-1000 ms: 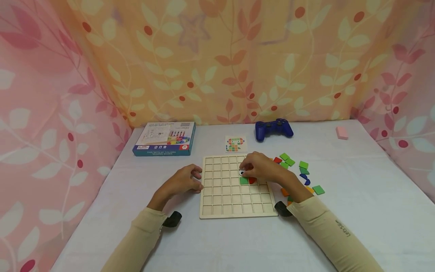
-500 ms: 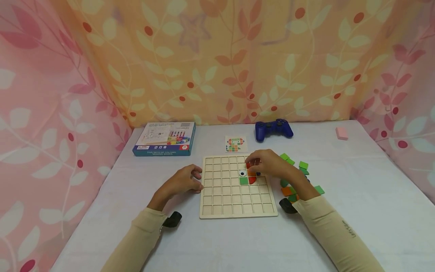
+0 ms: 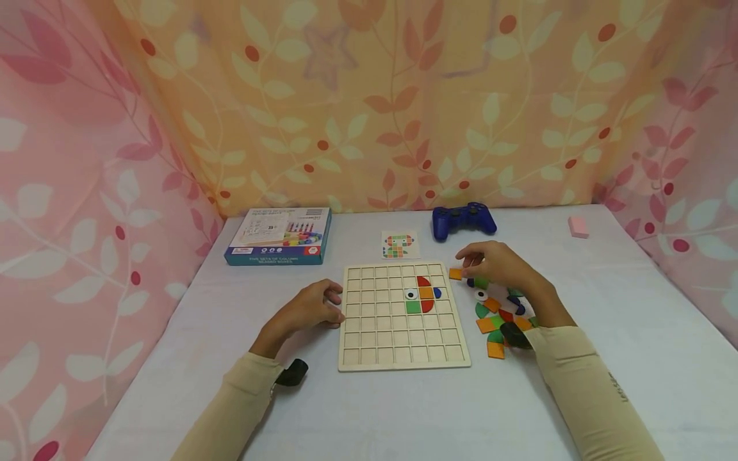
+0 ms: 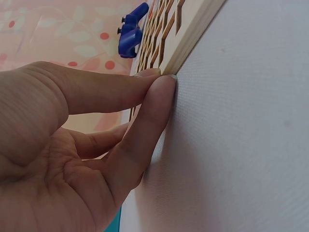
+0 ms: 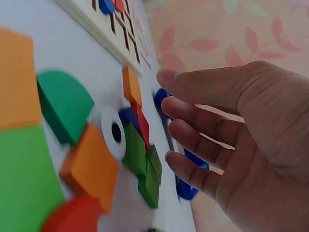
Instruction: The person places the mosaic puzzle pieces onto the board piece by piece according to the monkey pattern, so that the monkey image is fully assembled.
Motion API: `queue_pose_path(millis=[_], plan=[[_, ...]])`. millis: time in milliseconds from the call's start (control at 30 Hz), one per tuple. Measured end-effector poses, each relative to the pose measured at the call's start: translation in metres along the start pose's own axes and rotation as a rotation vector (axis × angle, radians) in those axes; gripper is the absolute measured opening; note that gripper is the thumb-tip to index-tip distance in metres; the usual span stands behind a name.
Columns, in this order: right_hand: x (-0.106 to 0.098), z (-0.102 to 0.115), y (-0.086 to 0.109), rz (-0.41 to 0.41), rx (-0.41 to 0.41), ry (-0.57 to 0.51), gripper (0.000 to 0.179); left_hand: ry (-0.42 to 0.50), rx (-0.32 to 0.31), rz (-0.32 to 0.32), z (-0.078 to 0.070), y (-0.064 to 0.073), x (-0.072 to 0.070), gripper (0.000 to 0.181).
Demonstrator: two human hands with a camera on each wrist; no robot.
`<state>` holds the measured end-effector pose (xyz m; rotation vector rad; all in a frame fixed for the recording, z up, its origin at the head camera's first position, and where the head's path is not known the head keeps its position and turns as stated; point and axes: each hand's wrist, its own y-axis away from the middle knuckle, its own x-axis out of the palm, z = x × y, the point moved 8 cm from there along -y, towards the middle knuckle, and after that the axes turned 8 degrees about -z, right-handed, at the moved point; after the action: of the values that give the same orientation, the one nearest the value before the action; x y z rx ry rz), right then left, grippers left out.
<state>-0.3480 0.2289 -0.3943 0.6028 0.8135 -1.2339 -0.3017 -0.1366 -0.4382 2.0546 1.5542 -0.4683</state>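
A wooden grid board (image 3: 377, 342) holds a round eye tile (image 3: 410, 294), an orange square (image 3: 425, 292), a green square (image 3: 413, 307), red curved tiles and a blue half-round tile (image 3: 437, 292). At its left edge, my left hand (image 3: 308, 304) rests; the left wrist view shows thumb and fingertip pinching the board's edge (image 4: 195, 36). My right hand (image 3: 498, 266) hovers right of the board, near a loose orange tile (image 3: 455, 274). In the right wrist view, this hand (image 5: 241, 125) has spread fingers with nothing between them, apart from the orange tile (image 5: 131, 87).
Loose tiles, such as an orange one (image 3: 495, 349) and another eye tile (image 3: 481, 295), lie right of the board. Behind stand a pattern card (image 3: 400, 244), a blue game controller (image 3: 464, 221) and a boxed set (image 3: 279, 237). A pink block (image 3: 578, 226) sits far right.
My right hand has left the eye tile and orange square on the board and moved right, over the loose tiles. The left hand stays at the board's edge.
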Motion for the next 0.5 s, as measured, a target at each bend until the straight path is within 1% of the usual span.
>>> queue_pose_path(millis=[267, 367, 500], plan=[[-0.016, -0.031, 0.006, -0.015, 0.079, -0.007, 0.046, 0.003, -0.012, 0.003, -0.001, 0.0, -0.001, 0.059], [-0.018, -0.04, 0.007, -0.015, 0.087, 0.005, 0.047, -0.006, -0.015, 0.003, -0.001, 0.0, -0.001, 0.06], [-0.019, -0.047, 0.01, 0.009, 0.1, 0.011, 0.048, -0.009, -0.016, 0.001, 0.0, 0.0, -0.001, 0.06]])
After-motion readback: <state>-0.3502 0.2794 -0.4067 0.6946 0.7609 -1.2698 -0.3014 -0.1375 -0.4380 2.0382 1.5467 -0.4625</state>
